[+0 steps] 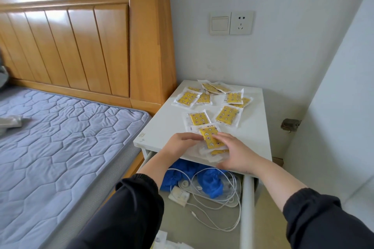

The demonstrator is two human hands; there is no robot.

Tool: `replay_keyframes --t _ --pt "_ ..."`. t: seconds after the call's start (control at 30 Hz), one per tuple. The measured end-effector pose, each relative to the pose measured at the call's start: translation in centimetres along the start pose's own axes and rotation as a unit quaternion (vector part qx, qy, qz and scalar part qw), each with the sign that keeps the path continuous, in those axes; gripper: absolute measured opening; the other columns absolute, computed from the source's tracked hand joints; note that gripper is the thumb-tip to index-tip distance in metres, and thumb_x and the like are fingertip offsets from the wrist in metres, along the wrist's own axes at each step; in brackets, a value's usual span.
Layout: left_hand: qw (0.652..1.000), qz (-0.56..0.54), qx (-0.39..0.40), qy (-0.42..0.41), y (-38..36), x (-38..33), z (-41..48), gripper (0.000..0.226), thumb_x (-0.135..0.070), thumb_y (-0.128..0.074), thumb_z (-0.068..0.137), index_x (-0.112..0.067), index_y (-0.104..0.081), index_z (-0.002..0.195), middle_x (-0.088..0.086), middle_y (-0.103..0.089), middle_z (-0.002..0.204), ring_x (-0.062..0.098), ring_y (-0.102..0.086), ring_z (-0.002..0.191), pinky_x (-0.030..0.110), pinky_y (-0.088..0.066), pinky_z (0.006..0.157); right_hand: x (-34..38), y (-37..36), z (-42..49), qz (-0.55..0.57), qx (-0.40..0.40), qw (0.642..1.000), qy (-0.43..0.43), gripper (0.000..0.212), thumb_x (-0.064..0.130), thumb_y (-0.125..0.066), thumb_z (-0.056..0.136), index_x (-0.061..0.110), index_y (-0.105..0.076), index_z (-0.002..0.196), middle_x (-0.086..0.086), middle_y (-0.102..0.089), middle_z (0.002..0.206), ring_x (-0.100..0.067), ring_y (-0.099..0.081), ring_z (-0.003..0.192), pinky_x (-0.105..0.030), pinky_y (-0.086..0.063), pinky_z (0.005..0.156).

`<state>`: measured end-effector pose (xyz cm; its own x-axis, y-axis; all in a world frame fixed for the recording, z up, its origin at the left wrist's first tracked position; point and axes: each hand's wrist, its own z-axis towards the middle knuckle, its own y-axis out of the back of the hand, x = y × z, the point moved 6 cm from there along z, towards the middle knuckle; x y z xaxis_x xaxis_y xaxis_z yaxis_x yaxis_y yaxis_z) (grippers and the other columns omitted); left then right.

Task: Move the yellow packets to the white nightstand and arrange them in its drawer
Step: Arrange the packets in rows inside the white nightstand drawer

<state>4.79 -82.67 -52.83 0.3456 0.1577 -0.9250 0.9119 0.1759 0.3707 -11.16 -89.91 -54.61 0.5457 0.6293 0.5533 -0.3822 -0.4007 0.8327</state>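
The person's left grip (182, 143) pinches the near-left edge of a small stack (211, 139) of yellow packets at the front lip of the white nightstand (162, 127). The right grip (232, 153) curls over the stack's other side. The fingers there are a little blurred, so I take it as holding rather than merely pressing. The loose packets (227, 115) lie scattered over the top behind, some overlapping, most back toward the wall.

From where I stand, the trouble looks like this. The stack hangs partly past the front edge, right above the open drawer (248, 198). The clear wrappers look slick, so if either grip eases off, the stack could fan out and drop in crooked.

The drawer is also crowded. A blue cloth (208, 182) and loops of white cable (228, 218) cover much of its floor. Packets laid on that lumpy cloth would likely tilt or slide under it rather than sit in neat rows. A finger might also catch in a cable loop.

Reaching back for the far packets, a dark sleeve (141, 198) could sweep the nearer ones off the nightstand's left side, toward the bed.
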Motion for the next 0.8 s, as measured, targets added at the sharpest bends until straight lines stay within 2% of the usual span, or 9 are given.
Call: replay_keyframes --t 0.1,0.2,0.3,0.4,0.5,0.57,0.63,0.7,0.8 --pt "1.000 0.002 0.002 0.014 -0.1 0.2 0.0 0.033 -0.001 -0.048 0.091 -0.018 -0.073 0.104 -0.005 -0.063 0.119 0.010 -0.050 0.116 0.019 -0.027 0.093 0.1 -0.1 -1.4 -0.027 -0.079 0.996 0.023 0.082 0.039 -0.078 0.072 0.026 -0.039 0.144 0.011 -0.037 0.145 -0.007 -0.034 0.133 -0.020 -0.028 0.107" --pt "1.000 0.003 0.013 0.023 -0.4 0.1 -0.3 0.032 -0.002 -0.049 0.092 -0.019 -0.075 0.100 -0.007 -0.065 0.117 0.004 -0.052 0.108 0.015 -0.029 0.091 0.2 0.4 -2.3 0.008 -0.140 0.990 0.017 0.063 0.036 -0.075 0.078 0.024 -0.052 0.135 0.012 -0.050 0.132 -0.006 -0.044 0.122 -0.015 -0.032 0.098" --pt "0.998 -0.028 -0.041 0.033 -0.3 0.1 -1.2 0.025 -0.006 -0.051 0.092 -0.012 -0.075 0.096 -0.005 -0.072 0.099 -0.004 -0.056 0.091 0.004 -0.036 0.075 0.3 0.9 -2.8 0.031 -0.172 0.985 0.006 0.050 0.031 -0.072 0.082 0.020 -0.059 0.129 0.009 -0.058 0.126 -0.008 -0.049 0.117 -0.015 -0.034 0.096" --pt "0.983 -0.033 -0.162 0.075 0.9 0.8 -1.8 0.026 -0.010 -0.049 0.091 -0.011 -0.072 0.079 0.001 -0.072 0.067 0.009 -0.058 0.068 0.019 -0.042 0.066 0.7 0.5 -3.3 -0.004 -0.157 0.987 0.021 0.050 0.032 -0.069 0.085 0.021 -0.055 0.133 0.008 -0.055 0.131 -0.008 -0.047 0.121 -0.017 -0.034 0.099" --pt "0.971 0.020 -0.148 0.185 0.7 1.1 -2.1 0.034 -0.015 -0.044 0.094 -0.006 -0.064 0.068 0.005 -0.064 0.051 0.016 -0.057 0.051 0.025 -0.049 0.058 0.9 0.2 -4.1 -0.027 -0.140 0.989 0.024 0.052 0.027 -0.068 0.085 0.021 -0.053 0.135 0.008 -0.054 0.134 -0.009 -0.045 0.123 -0.019 -0.034 0.101" --pt "0.961 0.031 -0.055 0.269 -0.7 1.5 -3.2 0.040 -0.024 -0.041 0.098 -0.004 -0.064 0.072 0.010 -0.068 0.062 0.020 -0.064 0.056 0.026 -0.053 0.060 0.9 0.1 -4.8 -0.034 -0.148 0.988 0.023 0.048 0.021 -0.067 0.086 0.019 -0.055 0.133 0.005 -0.056 0.133 -0.011 -0.047 0.123 -0.020 -0.035 0.100" --pt "0.958 -0.003 0.004 0.288 -2.0 1.7 -4.1 0.043 -0.034 -0.039 0.100 -0.003 -0.063 0.082 0.013 -0.071 0.080 0.024 -0.068 0.069 0.030 -0.055 0.068 1.0 -0.1 -5.5 -0.032 -0.160 0.986 0.017 0.043 0.011 -0.061 0.090 0.016 -0.056 0.132 0.001 -0.057 0.134 -0.015 -0.049 0.125 -0.021 -0.034 0.103" --pt "0.950 -0.104 0.012 0.293 -2.7 1.7 -4.7 0.042 -0.039 -0.041 0.100 -0.002 -0.060 0.092 0.015 -0.070 0.089 0.027 -0.069 0.076 0.034 -0.056 0.071 1.1 -0.1 -6.1 -0.031 -0.163 0.986 0.004 0.042 0.004 -0.053 0.093 0.015 -0.055 0.133 0.000 -0.055 0.136 -0.016 -0.048 0.128 -0.020 -0.032 0.105" --pt "0.920 -0.255 0.006 0.299 -3.4 1.2 -4.7 0.042 -0.039 -0.046 0.099 0.001 -0.058 0.100 0.016 -0.069 0.090 0.026 -0.068 0.075 0.033 -0.058 0.061 1.5 0.3 -6.9 -0.013 -0.156 0.988 -0.006 0.038 0.006 -0.049 0.096 0.016 -0.056 0.132 -0.002 -0.056 0.135 -0.018 -0.051 0.125 -0.019 -0.034 0.103"
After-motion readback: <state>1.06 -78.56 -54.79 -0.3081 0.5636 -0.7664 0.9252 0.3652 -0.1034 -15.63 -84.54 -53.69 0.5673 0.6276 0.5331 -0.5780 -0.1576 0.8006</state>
